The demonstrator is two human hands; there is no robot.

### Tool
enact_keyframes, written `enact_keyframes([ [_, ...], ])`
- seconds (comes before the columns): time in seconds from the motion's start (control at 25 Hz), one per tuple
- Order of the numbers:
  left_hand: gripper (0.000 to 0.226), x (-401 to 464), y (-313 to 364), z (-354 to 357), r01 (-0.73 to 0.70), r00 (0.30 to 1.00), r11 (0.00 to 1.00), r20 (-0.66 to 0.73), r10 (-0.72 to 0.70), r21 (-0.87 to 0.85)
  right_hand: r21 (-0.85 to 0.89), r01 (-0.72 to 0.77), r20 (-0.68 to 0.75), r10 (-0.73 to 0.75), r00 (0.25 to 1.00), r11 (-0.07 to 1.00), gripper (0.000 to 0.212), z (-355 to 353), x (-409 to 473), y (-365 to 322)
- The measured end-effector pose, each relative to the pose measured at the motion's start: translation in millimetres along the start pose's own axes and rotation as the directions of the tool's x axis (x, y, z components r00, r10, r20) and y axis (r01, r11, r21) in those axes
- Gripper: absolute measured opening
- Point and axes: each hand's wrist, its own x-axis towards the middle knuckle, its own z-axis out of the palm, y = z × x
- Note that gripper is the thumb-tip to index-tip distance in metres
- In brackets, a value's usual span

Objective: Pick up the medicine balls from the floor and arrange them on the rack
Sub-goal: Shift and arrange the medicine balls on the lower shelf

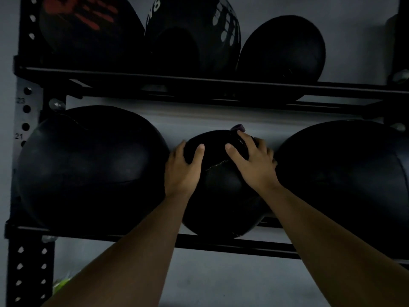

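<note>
A small black medicine ball with stitched seams rests on the lower rails of the black rack, between two much larger black balls. My left hand grips its upper left side and my right hand lies spread over its upper right side. A big black ball sits against it on the left, and another big black ball on the right.
The upper shelf carries three black balls: one with a red handprint, one with white handprints, one plain. The perforated rack upright stands at the left. A grey wall lies behind.
</note>
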Motion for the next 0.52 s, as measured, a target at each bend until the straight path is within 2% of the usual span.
enact_keyframes([
  [0.16, 0.074, -27, 3, 10, 0.043, 0.989, 0.992, -0.144, -0.025, 0.122, 0.147, 0.057, 0.129, -0.076, 0.989, 0.988, 0.057, -13, 23, 10],
  [0.28, 0.076, -40, 3, 5, 0.011, 0.983, 0.974, -0.181, 0.03, 0.226, 0.095, 0.091, 0.17, -0.106, 0.98, 0.991, 0.056, -15, 38, 15],
  [0.36, 0.075, -28, 7, -7, 0.005, 0.992, 0.976, -0.122, 0.022, 0.22, 0.066, 0.075, 0.157, -0.084, 0.984, 0.995, 0.065, -15, 33, 12],
  [0.44, 0.08, -14, 11, -16, 0.006, 0.999, 0.995, 0.046, -0.01, 0.103, 0.111, 0.032, 0.066, -0.039, 0.997, 0.993, 0.077, -12, 13, 7],
  [0.52, 0.09, -4, 11, -19, -0.022, 0.983, 0.999, 0.185, 0.015, 0.036, 0.085, 0.056, -0.041, -0.053, 0.998, 0.995, 0.086, -5, -13, 5],
])
